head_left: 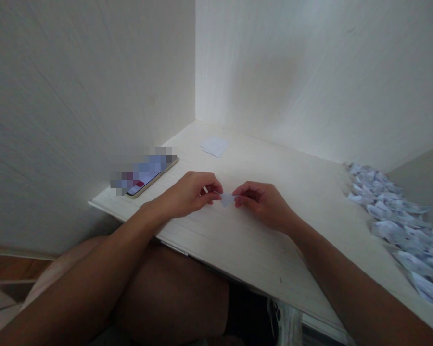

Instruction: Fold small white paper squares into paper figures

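A small folded piece of white paper is stretched between my two hands, just above the white table. My left hand pinches its left end between thumb and fingers. On the other side, my right hand pinches the right end the same way. The paper's lower edge narrows to a point between the fingertips. Both of its ends are covered by my fingers.
Flat white paper sheets lie further back on the table. A phone with its screen lit rests by the left wall. Many folded white paper pieces are heaped along the right side. Pale walls enclose the left and back.
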A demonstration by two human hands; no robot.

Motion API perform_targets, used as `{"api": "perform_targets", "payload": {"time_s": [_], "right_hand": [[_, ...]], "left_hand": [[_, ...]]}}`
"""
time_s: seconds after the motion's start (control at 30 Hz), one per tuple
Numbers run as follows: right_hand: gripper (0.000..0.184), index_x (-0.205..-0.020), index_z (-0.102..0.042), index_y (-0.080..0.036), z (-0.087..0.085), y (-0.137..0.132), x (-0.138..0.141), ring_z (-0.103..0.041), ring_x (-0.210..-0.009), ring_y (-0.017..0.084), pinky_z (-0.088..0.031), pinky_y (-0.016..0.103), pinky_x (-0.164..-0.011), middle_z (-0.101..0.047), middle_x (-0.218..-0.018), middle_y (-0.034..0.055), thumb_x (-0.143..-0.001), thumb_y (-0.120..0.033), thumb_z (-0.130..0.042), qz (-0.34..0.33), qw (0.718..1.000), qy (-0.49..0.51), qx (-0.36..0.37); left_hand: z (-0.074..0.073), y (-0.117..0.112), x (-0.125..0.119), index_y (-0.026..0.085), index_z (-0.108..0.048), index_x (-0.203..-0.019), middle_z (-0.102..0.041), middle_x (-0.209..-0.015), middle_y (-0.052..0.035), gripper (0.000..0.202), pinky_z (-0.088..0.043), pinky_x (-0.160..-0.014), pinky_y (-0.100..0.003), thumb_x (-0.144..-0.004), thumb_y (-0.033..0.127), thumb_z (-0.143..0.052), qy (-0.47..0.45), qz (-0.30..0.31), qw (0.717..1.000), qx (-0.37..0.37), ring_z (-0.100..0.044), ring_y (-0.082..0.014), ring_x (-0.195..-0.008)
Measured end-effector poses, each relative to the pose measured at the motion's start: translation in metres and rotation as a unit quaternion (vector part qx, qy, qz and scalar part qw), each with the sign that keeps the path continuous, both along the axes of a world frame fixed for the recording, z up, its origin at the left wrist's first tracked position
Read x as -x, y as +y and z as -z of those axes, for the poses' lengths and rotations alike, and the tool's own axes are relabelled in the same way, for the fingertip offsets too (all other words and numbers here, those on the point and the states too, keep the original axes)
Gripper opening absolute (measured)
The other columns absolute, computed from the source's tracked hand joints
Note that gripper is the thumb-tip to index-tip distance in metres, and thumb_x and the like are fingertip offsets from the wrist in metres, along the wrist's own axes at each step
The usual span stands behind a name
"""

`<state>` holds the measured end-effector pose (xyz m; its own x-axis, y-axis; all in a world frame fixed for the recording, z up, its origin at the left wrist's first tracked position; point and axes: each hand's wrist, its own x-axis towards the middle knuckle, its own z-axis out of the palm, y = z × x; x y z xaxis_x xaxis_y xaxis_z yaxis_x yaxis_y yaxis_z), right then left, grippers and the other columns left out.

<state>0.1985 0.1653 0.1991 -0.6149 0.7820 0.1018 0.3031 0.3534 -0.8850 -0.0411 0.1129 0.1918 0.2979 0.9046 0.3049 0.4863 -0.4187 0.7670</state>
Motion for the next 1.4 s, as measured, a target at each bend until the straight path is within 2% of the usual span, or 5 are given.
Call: {"api": "perform_targets", "payload": {"time_s": [0.3,0.53,0.93,1.27,1.4], "right_hand": [[0.005,-0.078,-0.074,-0.020,-0.006,-0.003,-0.001,-0.064,-0.071,0.016,-0.050,0.033,-0.072,-0.074,-0.074,0.0011,-0.081,-0.024,-0.073,-0.045,0.996,-0.013,0.071],[0.008,-0.083,-0.075,-0.020,-0.007,-0.001,-0.003,-0.068,-0.075,0.017,-0.055,0.036,-0.079,-0.075,-0.079,0.0018,-0.080,-0.027,-0.078,-0.073,0.989,0.004,0.130],[0.008,-0.090,-0.078,-0.022,-0.012,-0.002,-0.004,-0.068,-0.082,0.019,-0.052,0.035,-0.079,-0.076,-0.088,0.0039,-0.089,-0.026,-0.071,-0.111,0.993,-0.047,0.011],[0.008,-0.088,-0.074,-0.020,-0.006,-0.002,-0.004,-0.063,-0.076,0.019,-0.048,0.035,-0.073,-0.070,-0.081,0.0030,-0.086,-0.026,-0.070,-0.124,0.987,-0.091,0.045],[0.006,-0.086,-0.072,-0.019,-0.005,-0.003,-0.003,-0.062,-0.075,0.018,-0.048,0.033,-0.073,-0.070,-0.080,0.0022,-0.085,-0.024,-0.068,-0.117,0.987,-0.101,0.042]], "left_hand": [[-0.012,-0.005,0.008,0.017,-0.072,-0.092,-0.072,-0.081,-0.0011,0.013,-0.045,-0.067,-0.027,-0.095,0.030,-0.070,0.104,0.056,0.992,0.051,-0.063,-0.0147,-0.072],[-0.017,-0.011,0.007,0.017,-0.071,-0.093,-0.072,-0.083,-0.0016,0.013,-0.044,-0.069,-0.027,-0.097,0.029,-0.068,0.111,0.065,0.991,0.047,-0.062,-0.0155,-0.074],[-0.016,-0.009,0.008,0.016,-0.072,-0.094,-0.073,-0.085,-0.0033,0.013,-0.046,-0.071,-0.028,-0.097,0.028,-0.068,0.089,0.081,0.991,0.052,-0.064,-0.0162,-0.076],[-0.006,-0.003,0.011,0.015,-0.072,-0.096,-0.071,-0.083,-0.0040,0.024,-0.045,-0.066,-0.028,-0.096,0.038,-0.067,0.025,0.109,0.983,0.142,-0.059,-0.0164,-0.073],[-0.009,-0.004,0.009,0.015,-0.074,-0.104,-0.072,-0.093,-0.0056,0.025,-0.046,-0.074,-0.029,-0.100,0.036,-0.061,0.053,0.145,0.981,0.121,-0.062,-0.0175,-0.083]]}}
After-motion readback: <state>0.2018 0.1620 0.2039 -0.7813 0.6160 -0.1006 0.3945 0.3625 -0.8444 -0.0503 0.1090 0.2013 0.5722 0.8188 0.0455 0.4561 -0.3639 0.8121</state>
